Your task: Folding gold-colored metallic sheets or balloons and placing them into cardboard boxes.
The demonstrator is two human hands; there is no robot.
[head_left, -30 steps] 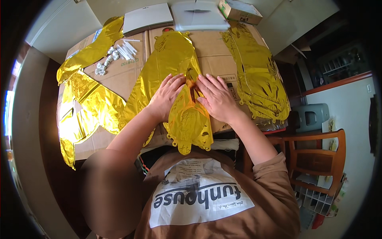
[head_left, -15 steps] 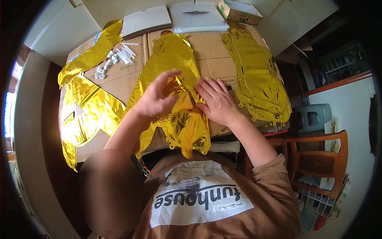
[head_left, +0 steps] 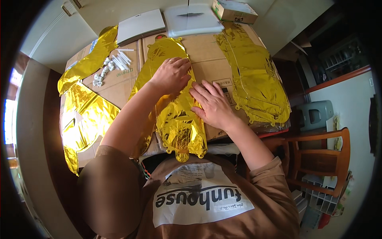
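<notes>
A flat, uninflated gold foil balloon (head_left: pixel 181 113) lies lengthwise in front of me, its tabbed lower end hanging over the table's near edge. My left hand (head_left: pixel 172 75) rests palm down across its upper part, fingers slightly bent against the foil. Along its right edge lies my right hand (head_left: pixel 213 103), open, with fingers spread and fingertips touching the foil. Neither hand lifts anything. To the left, more crumpled gold foil (head_left: pixel 93 105) catches bright light. A second flat gold foil piece (head_left: pixel 258 79) lies at the right.
Cardboard (head_left: pixel 131 85) covers the table. White sticks (head_left: pixel 121 59) and small white pieces (head_left: pixel 99 77) lie at the upper left. At the back are a white flat box (head_left: pixel 141 24), clear plastic sheets (head_left: pixel 193 20) and an open carton (head_left: pixel 234 12). A wooden chair (head_left: pixel 318 159) stands right.
My left hand has come down onto the foil, moving away from me and right. The balloon's lower part now lies flatter and straighter. My right hand has barely moved.
</notes>
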